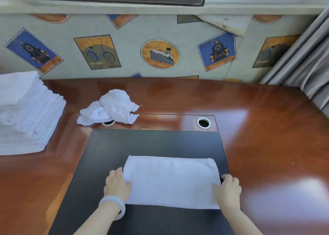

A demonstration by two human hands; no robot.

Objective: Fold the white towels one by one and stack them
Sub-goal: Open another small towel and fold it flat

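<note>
I'm seeing one folded towel lying flat as a wide rectangle on the dark inset panel of the brown surface, near edge. Left hand is gripping its left short edge, thumb on top, fingers curled at the edge; right hand is doing the same on the right short edge. One pale bracelet is sitting on the left wrist. One crumpled towel heap is lying behind the panel, far left, half covering one of two cable holes; the other cable hole is showing fully. One stack of folded towels is sitting at the far left edge, many layers, can't count them. Wallpaper behind is showing readable prints: "BICYCLE" with "Finest Quality", an oval reading "GREAT ATLANTIC CROSSINGS", and a blue locomotive label reading "EXPRESS". Grey curtain is hanging at the right.
</note>
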